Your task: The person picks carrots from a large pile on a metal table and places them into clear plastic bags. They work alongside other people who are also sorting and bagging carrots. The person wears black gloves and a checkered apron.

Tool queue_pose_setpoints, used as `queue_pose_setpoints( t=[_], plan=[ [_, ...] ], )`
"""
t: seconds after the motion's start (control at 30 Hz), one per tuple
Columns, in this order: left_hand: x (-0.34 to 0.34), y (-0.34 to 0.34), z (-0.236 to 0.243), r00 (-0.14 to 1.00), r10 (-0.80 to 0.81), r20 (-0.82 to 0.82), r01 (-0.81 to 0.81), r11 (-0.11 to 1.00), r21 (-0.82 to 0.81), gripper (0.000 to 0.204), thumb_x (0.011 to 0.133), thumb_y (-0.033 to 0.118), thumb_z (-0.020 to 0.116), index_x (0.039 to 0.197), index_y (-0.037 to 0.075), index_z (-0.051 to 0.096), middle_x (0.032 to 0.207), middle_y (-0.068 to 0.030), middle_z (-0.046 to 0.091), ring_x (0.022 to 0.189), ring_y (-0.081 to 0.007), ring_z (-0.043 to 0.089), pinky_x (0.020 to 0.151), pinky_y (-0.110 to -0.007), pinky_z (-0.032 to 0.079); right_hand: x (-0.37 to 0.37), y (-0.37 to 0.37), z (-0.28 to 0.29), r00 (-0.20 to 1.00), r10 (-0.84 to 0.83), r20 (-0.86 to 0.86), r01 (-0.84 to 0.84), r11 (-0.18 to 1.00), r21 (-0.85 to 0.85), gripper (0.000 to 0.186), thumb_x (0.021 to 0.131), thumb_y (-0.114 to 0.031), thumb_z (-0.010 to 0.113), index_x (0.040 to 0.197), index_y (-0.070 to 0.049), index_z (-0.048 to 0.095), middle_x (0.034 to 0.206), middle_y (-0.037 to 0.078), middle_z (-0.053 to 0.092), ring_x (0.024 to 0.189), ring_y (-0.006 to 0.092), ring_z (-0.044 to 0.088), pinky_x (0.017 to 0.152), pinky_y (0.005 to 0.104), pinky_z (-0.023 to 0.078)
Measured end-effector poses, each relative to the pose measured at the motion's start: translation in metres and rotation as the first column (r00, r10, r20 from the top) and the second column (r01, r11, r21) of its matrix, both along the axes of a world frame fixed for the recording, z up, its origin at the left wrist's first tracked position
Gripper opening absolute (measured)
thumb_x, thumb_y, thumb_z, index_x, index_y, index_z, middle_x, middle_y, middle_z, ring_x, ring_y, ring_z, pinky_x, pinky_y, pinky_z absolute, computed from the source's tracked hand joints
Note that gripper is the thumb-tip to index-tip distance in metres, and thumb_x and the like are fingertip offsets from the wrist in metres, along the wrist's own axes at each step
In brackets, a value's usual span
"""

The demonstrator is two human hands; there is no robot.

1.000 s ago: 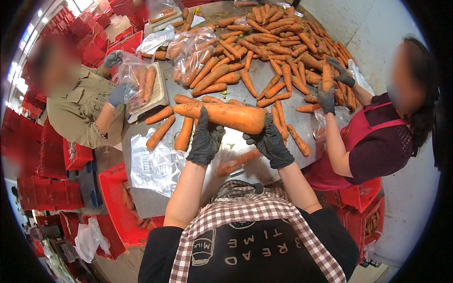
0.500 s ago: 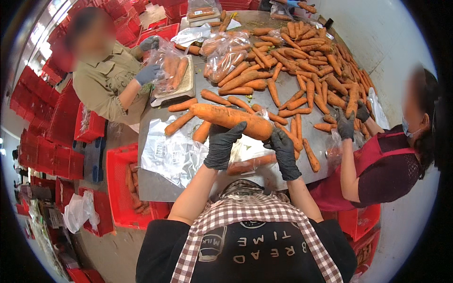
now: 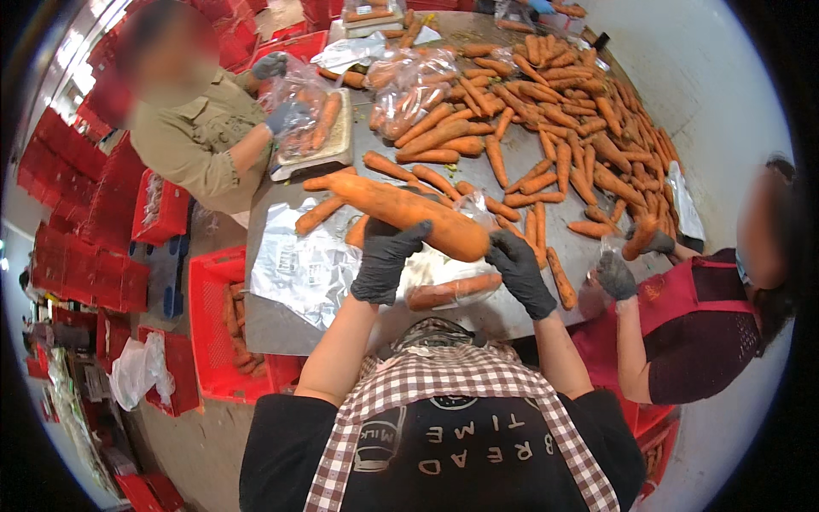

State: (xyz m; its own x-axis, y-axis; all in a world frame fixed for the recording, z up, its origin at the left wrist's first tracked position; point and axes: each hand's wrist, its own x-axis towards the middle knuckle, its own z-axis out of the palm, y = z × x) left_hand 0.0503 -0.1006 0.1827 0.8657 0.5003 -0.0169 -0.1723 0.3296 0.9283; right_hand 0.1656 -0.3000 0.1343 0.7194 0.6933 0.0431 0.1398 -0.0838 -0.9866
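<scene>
A large, thick carrot (image 3: 418, 218) is held above the near edge of the table, its tapered end toward the left. My left hand (image 3: 391, 263), in a black glove, grips it from below around the middle. At the thick end, the gloved fingers of my right hand (image 3: 522, 271) are curled against the carrot; their tips are partly hidden. Below and between my hands, a carrot in clear plastic (image 3: 452, 292) lies on the metal table (image 3: 286, 329). Flat silvery plastic bags (image 3: 305, 264) are spread left of my left hand.
A big pile of carrots (image 3: 589, 111) covers the far right. Bagged carrots (image 3: 411, 90) lie mid-table. At left, a person in grey gloves holds a carrot bag (image 3: 309, 115) over a scale (image 3: 334, 154). At right, a person handles a carrot (image 3: 640, 237). A red crate (image 3: 209, 341) stands lower left.
The carrot in my hands has tilted, its thick end dropping slightly, and my left hand has shifted a little left. The person at right has lowered a carrot toward a clear bag.
</scene>
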Motion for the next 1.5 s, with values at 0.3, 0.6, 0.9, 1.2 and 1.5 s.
queue_pose_setpoints(
  t=[0.3,0.6,0.9,1.2,1.5],
  plan=[
    [-0.012,0.049,-0.026,0.88,0.469,0.072,-0.42,0.84,-0.342,0.022,0.083,0.024,0.061,0.094,0.008,0.052,0.077,0.0011,0.054,0.05,-0.0031,0.043,0.041,-0.013,0.033,0.061,-0.017,0.021,0.795,-0.122,0.594,0.462,0.756,-0.463,0.021,0.082,-0.023,0.057,0.087,-0.003,0.061,0.078,0.012,0.059,0.072,0.021,0.058,0.062,0.0321,0.045],
    [-0.01,0.033,-0.02,0.91,0.401,0.107,-0.343,0.871,-0.35,0.024,0.082,0.023,0.063,0.1,0.014,0.051,0.088,0.0019,0.054,0.066,-0.0049,0.049,0.049,-0.014,0.039,0.077,0.07,-0.02,0.834,0.159,0.528,0.31,0.657,-0.688,0.056,0.075,-0.057,0.051,0.09,-0.004,0.06,0.085,0.017,0.061,0.078,0.0299,0.06,0.072,0.0374,0.045],
    [-0.011,0.005,-0.009,0.931,0.348,0.114,-0.337,0.936,-0.106,0.037,0.077,0.012,0.065,0.11,0.007,0.049,0.095,-0.0018,0.057,0.073,-0.0098,0.055,0.054,-0.019,0.044,0.051,0.01,-0.006,0.933,0.023,-0.359,-0.02,1.0,0.015,0.03,0.084,-0.029,0.058,0.095,-0.001,0.058,0.066,-0.001,0.051,0.059,0.0075,0.046,0.055,0.0208,0.039],
    [0.032,-0.044,-0.052,0.937,-0.212,-0.276,0.348,0.561,0.751,0.053,0.069,0.03,0.072,0.111,0.008,0.05,0.095,-0.0117,0.061,0.085,-0.0227,0.061,0.075,-0.032,0.048,0.007,-0.02,-0.01,0.973,-0.175,-0.15,0.178,0.984,0.008,0.016,0.085,-0.013,0.05,0.096,-0.002,0.049,0.074,0.0,0.051,0.067,0.0092,0.047,0.062,0.0239,0.041],
    [0.064,-0.043,-0.127,0.637,0.034,-0.77,0.766,-0.14,0.628,0.028,0.068,0.02,0.065,0.089,0.004,0.054,0.079,-0.0188,0.063,0.073,-0.0315,0.063,0.061,-0.041,0.049,-0.013,-0.043,-0.026,0.919,-0.234,-0.316,0.28,0.954,0.107,0.038,0.088,-0.021,0.053,0.115,0.005,0.045,0.09,0.002,0.053,0.082,0.0083,0.048,0.074,0.0221,0.042]
  ],
)
